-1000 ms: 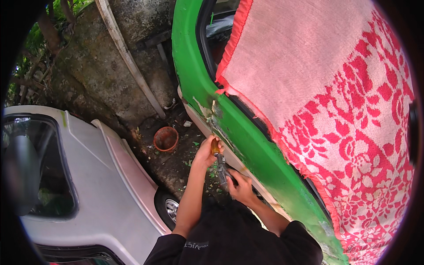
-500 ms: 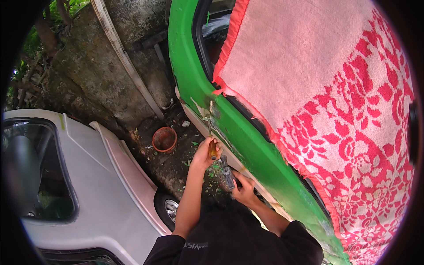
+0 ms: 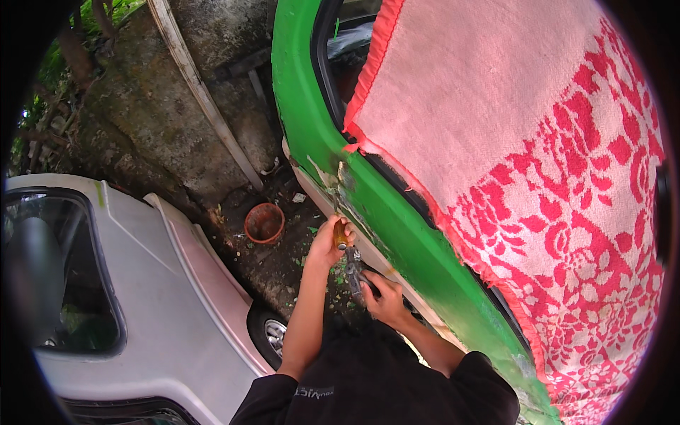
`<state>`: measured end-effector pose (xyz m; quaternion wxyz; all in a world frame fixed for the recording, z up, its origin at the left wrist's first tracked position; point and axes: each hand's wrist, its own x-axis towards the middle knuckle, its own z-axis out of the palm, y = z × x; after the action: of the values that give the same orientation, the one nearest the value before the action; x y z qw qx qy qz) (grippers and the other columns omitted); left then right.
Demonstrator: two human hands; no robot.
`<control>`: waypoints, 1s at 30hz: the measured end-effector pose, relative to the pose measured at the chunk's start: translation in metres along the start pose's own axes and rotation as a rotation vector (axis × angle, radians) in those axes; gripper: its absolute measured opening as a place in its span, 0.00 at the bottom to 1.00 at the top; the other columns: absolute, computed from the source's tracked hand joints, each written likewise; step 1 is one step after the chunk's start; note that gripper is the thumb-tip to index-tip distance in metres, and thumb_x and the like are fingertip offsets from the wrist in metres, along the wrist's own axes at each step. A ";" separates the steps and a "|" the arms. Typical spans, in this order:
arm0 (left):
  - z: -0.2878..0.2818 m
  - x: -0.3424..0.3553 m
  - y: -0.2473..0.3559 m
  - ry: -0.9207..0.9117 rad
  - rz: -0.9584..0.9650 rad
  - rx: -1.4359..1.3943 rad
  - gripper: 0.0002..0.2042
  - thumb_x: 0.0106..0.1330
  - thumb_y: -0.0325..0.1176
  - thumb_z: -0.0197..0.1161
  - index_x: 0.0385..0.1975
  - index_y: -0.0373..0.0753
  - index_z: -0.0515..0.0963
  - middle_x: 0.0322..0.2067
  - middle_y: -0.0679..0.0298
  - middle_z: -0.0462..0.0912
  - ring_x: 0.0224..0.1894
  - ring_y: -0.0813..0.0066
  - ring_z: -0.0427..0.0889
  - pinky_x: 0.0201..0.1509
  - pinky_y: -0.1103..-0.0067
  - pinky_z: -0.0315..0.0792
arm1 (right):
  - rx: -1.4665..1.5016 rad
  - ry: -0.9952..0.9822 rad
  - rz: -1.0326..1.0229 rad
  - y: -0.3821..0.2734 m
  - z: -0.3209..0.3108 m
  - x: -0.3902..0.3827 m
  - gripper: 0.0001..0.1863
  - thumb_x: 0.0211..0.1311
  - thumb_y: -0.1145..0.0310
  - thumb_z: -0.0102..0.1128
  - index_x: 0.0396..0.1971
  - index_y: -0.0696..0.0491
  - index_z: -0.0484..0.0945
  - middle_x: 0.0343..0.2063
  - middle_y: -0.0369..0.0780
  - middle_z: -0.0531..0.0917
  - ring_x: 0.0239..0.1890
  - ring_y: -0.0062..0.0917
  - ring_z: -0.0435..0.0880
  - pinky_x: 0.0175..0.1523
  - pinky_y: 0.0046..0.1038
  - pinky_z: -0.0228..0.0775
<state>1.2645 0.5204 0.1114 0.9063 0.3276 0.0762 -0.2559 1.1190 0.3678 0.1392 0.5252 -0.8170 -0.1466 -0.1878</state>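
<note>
My left hand point(image 3: 324, 246) is wrapped round the amber handle of a screwdriver point(image 3: 341, 236). Its thin shaft points away from me at the green car body point(image 3: 400, 225), where the paint is chipped and scraped. My right hand point(image 3: 384, 296) grips a hammer point(image 3: 354, 275), most of whose handle is hidden by the fingers. The worn grey hammer head lies right at the butt of the screwdriver; whether they touch I cannot tell.
A pink and red floral towel point(image 3: 453, 120) covers the green car's windows. To the left stands a silver-grey car point(image 3: 156, 269). A reddish-brown pot point(image 3: 265, 224) rests on the debris-strewn ground between the cars. A long pale strip point(image 3: 205, 92) leans on the stained wall.
The hammer in my right hand has moved left and slightly up, its head now at the screwdriver's butt. My left hand and the screwdriver have barely shifted.
</note>
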 end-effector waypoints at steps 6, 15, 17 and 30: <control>-0.002 0.004 -0.003 0.028 0.045 -0.042 0.11 0.72 0.42 0.52 0.29 0.44 0.69 0.21 0.69 0.69 0.22 0.76 0.67 0.26 0.80 0.62 | -0.011 0.040 -0.043 0.006 -0.001 0.000 0.12 0.60 0.76 0.64 0.44 0.61 0.80 0.25 0.46 0.82 0.19 0.25 0.79 0.25 0.25 0.70; -0.010 0.010 0.004 -0.019 0.014 -0.094 0.10 0.73 0.37 0.50 0.29 0.41 0.69 0.23 0.65 0.70 0.22 0.75 0.68 0.25 0.78 0.63 | -0.033 0.023 0.037 0.011 0.007 0.009 0.11 0.61 0.77 0.62 0.44 0.61 0.80 0.26 0.46 0.83 0.20 0.25 0.80 0.26 0.25 0.71; -0.010 0.006 0.003 -0.045 -0.023 -0.161 0.10 0.73 0.37 0.50 0.29 0.41 0.68 0.22 0.66 0.70 0.21 0.75 0.67 0.25 0.78 0.62 | -0.008 0.041 0.042 0.009 0.006 0.002 0.12 0.61 0.77 0.62 0.45 0.61 0.79 0.26 0.47 0.83 0.20 0.26 0.81 0.27 0.25 0.72; 0.011 -0.003 -0.005 0.093 0.080 -0.155 0.11 0.69 0.40 0.57 0.27 0.43 0.69 0.21 0.70 0.67 0.22 0.79 0.63 0.24 0.80 0.57 | -0.019 0.028 -0.015 0.002 -0.003 0.001 0.13 0.60 0.77 0.63 0.45 0.62 0.80 0.28 0.48 0.84 0.23 0.29 0.83 0.30 0.26 0.74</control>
<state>1.2593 0.5111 0.1180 0.9340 0.2705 0.1246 -0.1974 1.1204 0.3644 0.1390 0.5179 -0.8181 -0.1439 -0.2045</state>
